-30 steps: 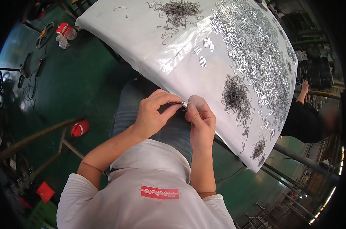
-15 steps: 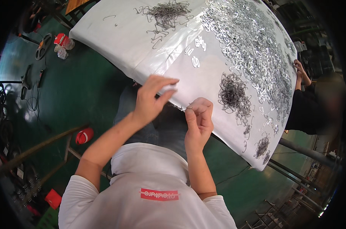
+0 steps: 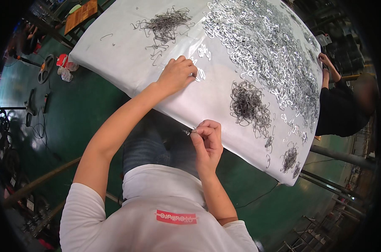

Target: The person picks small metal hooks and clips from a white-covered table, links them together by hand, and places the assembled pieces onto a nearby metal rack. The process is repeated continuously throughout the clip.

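My left hand (image 3: 178, 75) is over the white-covered table (image 3: 157, 97), its fingers curled down beside a few shiny, bent metal clips (image 3: 201, 74). What its fingertips hold, if anything, is hidden. More of these clips (image 3: 204, 51) lie just beyond them. At the table's near edge, my right hand (image 3: 209, 143) is closed in a pinch between thumb and forefinger. A thin piece of bent wire, like a small hook (image 3: 194, 129), pokes out of that pinch. Below it, small dark and shiny bits (image 3: 186, 132) show against the table's edge, too small to tell.
A wide spread of shiny wire hooks (image 3: 262, 46) covers the table's far right. Darker hooks lie in a pile (image 3: 249, 104), a far-left heap (image 3: 167, 24) and a small right-corner heap (image 3: 289, 157). Another person (image 3: 342, 107) works at the right edge.
My left hand has moved forward and right, from above the near edge to the shiny clips, and its fingers have curled. The right hand has shifted slightly left and nearer, still pinching.
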Tool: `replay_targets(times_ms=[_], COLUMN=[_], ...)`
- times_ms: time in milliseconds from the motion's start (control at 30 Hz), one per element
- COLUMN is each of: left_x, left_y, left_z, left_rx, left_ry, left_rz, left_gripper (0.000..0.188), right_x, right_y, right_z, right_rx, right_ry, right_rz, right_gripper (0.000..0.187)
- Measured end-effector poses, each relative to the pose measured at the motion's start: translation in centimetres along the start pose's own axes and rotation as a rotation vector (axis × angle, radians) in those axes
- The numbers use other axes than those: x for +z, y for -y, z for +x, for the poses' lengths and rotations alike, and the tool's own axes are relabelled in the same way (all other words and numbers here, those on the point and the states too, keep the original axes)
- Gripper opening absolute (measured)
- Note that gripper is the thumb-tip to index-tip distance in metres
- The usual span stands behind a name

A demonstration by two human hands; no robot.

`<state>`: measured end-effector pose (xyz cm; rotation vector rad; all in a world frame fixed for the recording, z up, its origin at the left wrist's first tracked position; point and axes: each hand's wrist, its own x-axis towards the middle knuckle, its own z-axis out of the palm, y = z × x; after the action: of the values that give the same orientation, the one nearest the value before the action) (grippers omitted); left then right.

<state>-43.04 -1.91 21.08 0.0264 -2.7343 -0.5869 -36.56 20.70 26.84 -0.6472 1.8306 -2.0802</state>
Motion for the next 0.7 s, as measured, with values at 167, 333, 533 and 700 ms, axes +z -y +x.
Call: replay_targets(times_ms=[167, 333, 533, 700], left_x=[-0.4, -0.4, -3.8, -8.0], left_y=[0.1, -0.6, -4.2, -8.6], left_z=[0.4, 0.3, -5.0, -9.7], left_rx=[-0.026, -0.035, -0.472, -0.691], left_ry=[0.053, 0.106, 0.029, -0.109], left_rz=[-0.068, -0.003, -0.652, -1.124], left_gripper=[0.013, 0.015, 0.018, 0.015], right_x=[0.2, 0.9, 1.5, 2.3], right_y=[-0.3, -0.3, -0.7, -1.1], right_z=[-0.1, -0.1, 0.1, 0.4], right_rx=[0.010, 0.022, -0.033, -0.065], right_ry=[-0.024, 0.000, 0.032, 0.057], right_rz=[0.008, -0.005, -0.148, -0.173], right_gripper=[0.006, 0.006, 0.005, 0.006])
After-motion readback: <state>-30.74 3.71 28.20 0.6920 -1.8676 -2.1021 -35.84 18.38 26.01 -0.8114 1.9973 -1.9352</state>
